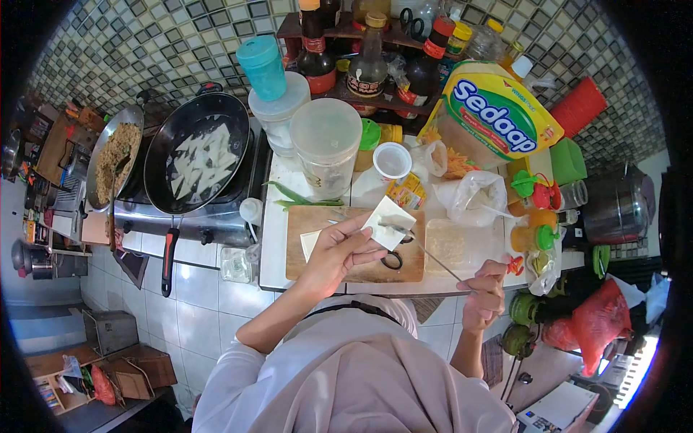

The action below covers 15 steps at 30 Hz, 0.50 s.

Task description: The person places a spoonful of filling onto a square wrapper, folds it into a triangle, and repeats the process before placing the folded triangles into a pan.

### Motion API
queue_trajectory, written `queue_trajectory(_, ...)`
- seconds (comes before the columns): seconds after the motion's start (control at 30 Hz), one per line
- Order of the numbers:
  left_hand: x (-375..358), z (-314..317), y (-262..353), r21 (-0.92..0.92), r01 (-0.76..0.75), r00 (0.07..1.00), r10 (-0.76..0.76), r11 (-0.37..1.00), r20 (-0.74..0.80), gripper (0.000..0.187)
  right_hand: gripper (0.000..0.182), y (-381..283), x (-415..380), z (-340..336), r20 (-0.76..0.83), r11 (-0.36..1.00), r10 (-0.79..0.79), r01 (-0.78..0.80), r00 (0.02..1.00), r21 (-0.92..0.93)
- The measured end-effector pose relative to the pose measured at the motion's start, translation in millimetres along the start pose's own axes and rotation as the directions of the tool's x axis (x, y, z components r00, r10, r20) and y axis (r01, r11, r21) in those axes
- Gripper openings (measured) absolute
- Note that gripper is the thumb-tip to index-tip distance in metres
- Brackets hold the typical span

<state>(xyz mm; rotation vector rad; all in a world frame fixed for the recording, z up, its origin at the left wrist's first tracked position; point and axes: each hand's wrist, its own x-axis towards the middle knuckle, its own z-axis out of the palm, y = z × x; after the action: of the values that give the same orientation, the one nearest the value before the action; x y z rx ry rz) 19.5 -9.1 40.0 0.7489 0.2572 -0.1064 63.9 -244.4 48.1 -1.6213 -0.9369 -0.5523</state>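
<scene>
My left hand (338,251) pinches a white square wrapper sheet (398,214) and holds it tilted over the wooden cutting board (410,267). In my right hand (485,296), closed near the table's front edge, is the thin handle of a metal spoon (442,265). The spoon's far end lies over the sheet's face. Below the sheet, the dark handle loops of scissors (392,260) show on the board; the rest is largely hidden. Another pale sheet (310,242) lies on the board, partly behind my left hand.
Left, a black pan (236,173) holds pale pieces beside a pan of brown crumbly food (119,155). A clear plastic container (462,245) sits right of the board. Behind are a large jar (326,148), a white cup (392,161), a plastic bag (473,196) and sauce bottles (367,68).
</scene>
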Motion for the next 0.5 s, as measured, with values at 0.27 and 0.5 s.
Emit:
queue_trajectory(0.27, -0.2, -2.1, -1.9, 0.02, -0.008, 1.0, 0.008, 1.0, 0.012, 0.037, 0.018, 0.7, -2.4, 1.8, -0.058, 0.997, 0.028, -0.024, 0.998, 0.07)
queue_trajectory(0.5, -0.4, 1.2, -1.1, 0.024, -0.033, 0.999, 0.032, 0.999, 0.01, 0.036, 0.025, 2.4, 1.1, -2.7, -0.017, 0.999, 0.014, -0.015, 1.0, -0.044)
